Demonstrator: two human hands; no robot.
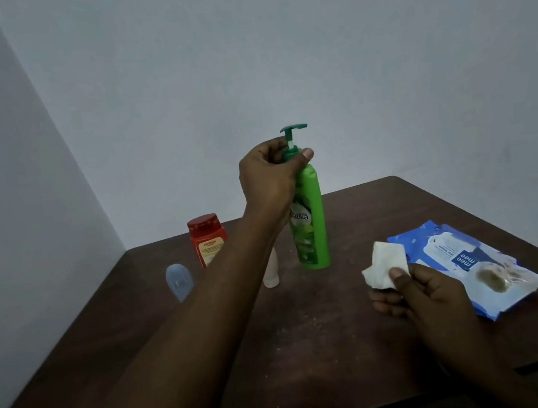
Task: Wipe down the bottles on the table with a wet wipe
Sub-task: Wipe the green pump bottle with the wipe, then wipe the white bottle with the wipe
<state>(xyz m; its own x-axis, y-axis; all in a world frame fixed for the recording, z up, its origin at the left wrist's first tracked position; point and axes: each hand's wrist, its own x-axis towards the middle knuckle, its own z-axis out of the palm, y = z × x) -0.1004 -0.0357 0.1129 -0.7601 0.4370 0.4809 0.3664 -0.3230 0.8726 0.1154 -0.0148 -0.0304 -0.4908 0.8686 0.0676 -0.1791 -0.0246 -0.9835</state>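
Note:
A tall green pump bottle (310, 222) stands upright on the dark wooden table (313, 336). My left hand (270, 176) grips its neck just under the pump head. My right hand (421, 289) pinches a folded white wet wipe (385, 265) to the right of the bottle, apart from it. A red bottle (206, 238) with a red cap stands behind my left forearm. A small white bottle (272, 272) is partly hidden by that forearm. A pale blue translucent bottle (179, 281) stands at the left.
A blue wet wipe pack (469, 262) lies flat on the table's right side, close to my right hand. Grey walls meet in a corner behind the table. The table's right edge runs near the pack.

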